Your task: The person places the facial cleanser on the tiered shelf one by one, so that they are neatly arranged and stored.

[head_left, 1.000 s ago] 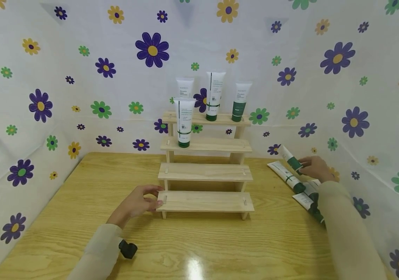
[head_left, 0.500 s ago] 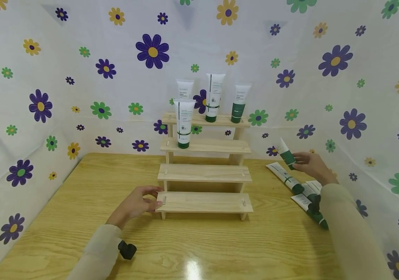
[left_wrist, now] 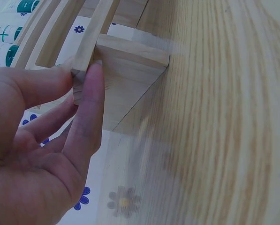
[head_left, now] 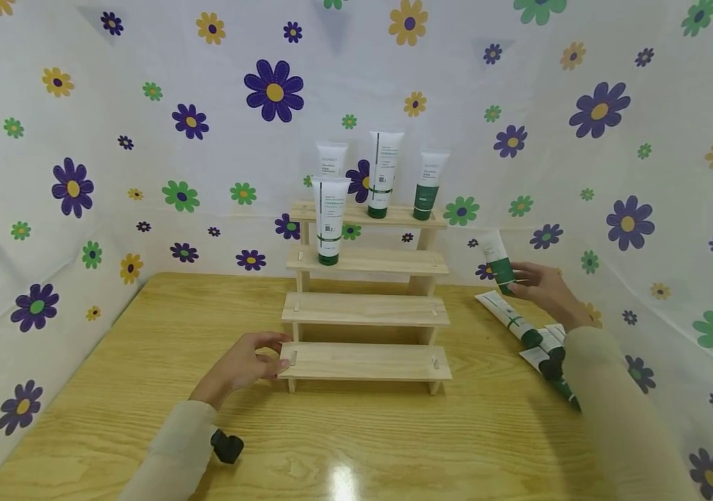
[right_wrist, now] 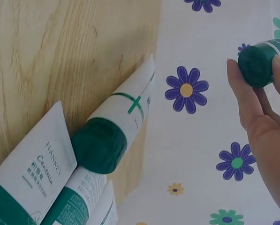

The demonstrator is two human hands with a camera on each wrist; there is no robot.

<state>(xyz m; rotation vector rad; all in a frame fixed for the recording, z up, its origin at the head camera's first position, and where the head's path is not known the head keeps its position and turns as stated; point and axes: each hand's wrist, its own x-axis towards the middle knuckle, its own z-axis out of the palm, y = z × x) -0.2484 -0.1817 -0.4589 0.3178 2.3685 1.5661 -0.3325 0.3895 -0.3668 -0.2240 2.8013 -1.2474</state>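
Note:
My left hand (head_left: 246, 363) pinches the left end of the lowest step of a wooden stepped shelf (head_left: 365, 362); the left wrist view shows thumb and fingers on the board end (left_wrist: 86, 61). On the right, my right hand (head_left: 547, 289) grips a white and green squeeze tube (head_left: 497, 263) near its green cap, holding it up with its flat white end on top. In the right wrist view the cap (right_wrist: 256, 65) sits between thumb and fingers. Three tubes stand on the top step, among them a white tube (head_left: 384, 170); another tube (head_left: 330, 223) stands on the step below, at its left.
Several tubes lie in a loose pile at the right of the wooden table (head_left: 306, 445), one white tube (head_left: 509, 319) uppermost toward the back. Flower-printed cloth (head_left: 206, 174) surrounds the table at the back and sides. A black wrist device (head_left: 227, 446) sits by the left sleeve.
My right hand has lifted the tube away from the pile, moving left and slightly up, and the tube has turned more upright. My left hand stays on the shelf.

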